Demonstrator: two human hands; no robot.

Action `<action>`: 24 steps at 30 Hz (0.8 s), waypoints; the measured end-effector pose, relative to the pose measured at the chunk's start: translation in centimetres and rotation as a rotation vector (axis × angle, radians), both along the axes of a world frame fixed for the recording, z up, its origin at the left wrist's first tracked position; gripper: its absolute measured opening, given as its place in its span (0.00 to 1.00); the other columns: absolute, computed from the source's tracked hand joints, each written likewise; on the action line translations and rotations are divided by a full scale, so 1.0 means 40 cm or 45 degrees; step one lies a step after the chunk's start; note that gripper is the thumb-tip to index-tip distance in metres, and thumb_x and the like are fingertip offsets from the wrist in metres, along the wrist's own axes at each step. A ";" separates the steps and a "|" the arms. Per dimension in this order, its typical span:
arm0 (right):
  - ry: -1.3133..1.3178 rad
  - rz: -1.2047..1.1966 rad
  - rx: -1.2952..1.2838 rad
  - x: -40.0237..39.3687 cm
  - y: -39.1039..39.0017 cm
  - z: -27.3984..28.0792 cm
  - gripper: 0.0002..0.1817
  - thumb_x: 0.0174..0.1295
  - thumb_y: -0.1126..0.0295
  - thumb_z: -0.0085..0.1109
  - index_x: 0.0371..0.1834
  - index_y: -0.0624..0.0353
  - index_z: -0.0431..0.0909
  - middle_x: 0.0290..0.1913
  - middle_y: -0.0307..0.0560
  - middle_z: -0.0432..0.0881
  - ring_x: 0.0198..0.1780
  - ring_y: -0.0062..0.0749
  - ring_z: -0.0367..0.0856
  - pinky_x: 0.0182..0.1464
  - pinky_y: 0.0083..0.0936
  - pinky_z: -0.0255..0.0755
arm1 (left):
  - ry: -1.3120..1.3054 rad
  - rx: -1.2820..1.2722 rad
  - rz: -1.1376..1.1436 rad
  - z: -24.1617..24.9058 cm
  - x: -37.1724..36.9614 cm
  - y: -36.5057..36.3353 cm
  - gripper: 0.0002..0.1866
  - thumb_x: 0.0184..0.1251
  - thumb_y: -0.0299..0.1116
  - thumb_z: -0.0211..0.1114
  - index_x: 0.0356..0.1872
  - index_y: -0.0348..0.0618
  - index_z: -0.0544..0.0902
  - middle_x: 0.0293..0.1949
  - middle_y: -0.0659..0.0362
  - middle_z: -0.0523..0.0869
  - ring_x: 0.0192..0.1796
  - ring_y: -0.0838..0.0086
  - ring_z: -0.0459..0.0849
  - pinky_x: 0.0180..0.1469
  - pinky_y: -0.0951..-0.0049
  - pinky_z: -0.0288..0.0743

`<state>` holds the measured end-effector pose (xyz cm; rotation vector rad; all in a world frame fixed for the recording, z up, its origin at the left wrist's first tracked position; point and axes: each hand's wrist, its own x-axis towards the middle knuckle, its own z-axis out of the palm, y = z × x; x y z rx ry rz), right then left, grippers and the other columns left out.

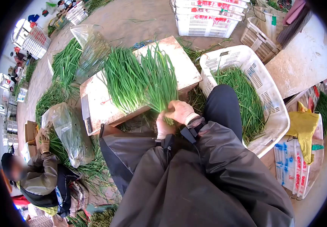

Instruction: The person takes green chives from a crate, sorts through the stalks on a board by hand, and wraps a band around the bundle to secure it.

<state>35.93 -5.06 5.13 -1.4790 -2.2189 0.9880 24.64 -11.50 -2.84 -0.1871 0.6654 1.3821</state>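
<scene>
A bunch of green chives (159,77) lies with its leaves on the white board (184,72) and its base toward me. My left hand (164,125) is closed around the lower stems, below the board's front edge. Against the same stems, from the right, my right hand (181,112) is closed too, fingers bent inward; both hands look gloved. Just left of this bunch, a larger pile of chives (123,77) rests on the board, pale ends toward me. A knife (87,113) with a dark handle lies along the board's left edge.
On my right stands a white plastic crate (271,96) with loose chives inside. Clear plastic bags (70,132) and chive heaps (67,60) lie left. A co-worker (38,174) sits at lower left. Stacked white crates (208,24) stand ahead; a yellow glove (303,128) hangs at right.
</scene>
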 end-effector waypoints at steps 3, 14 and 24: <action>-0.022 -0.040 -0.013 -0.001 0.019 -0.056 0.18 0.57 0.52 0.70 0.40 0.54 0.86 0.41 0.49 0.89 0.49 0.49 0.87 0.53 0.42 0.80 | -0.041 0.099 -0.015 -0.028 0.003 0.006 0.26 0.78 0.50 0.50 0.64 0.41 0.78 0.62 0.48 0.83 0.64 0.51 0.81 0.69 0.46 0.73; 0.019 -0.804 -0.297 0.089 0.067 -0.228 0.17 0.58 0.66 0.61 0.46 0.64 0.87 0.46 0.63 0.88 0.49 0.54 0.87 0.53 0.43 0.79 | -0.072 0.048 -0.028 0.039 0.013 -0.005 0.30 0.77 0.59 0.46 0.64 0.45 0.75 0.64 0.50 0.80 0.69 0.39 0.74 0.71 0.25 0.56; -0.173 -0.749 -0.389 0.091 0.046 -0.354 0.20 0.71 0.58 0.53 0.53 0.60 0.86 0.56 0.60 0.85 0.60 0.59 0.82 0.60 0.47 0.76 | -0.020 0.028 -0.115 0.089 -0.013 -0.017 0.33 0.76 0.62 0.46 0.68 0.48 0.75 0.64 0.52 0.80 0.66 0.45 0.77 0.70 0.36 0.64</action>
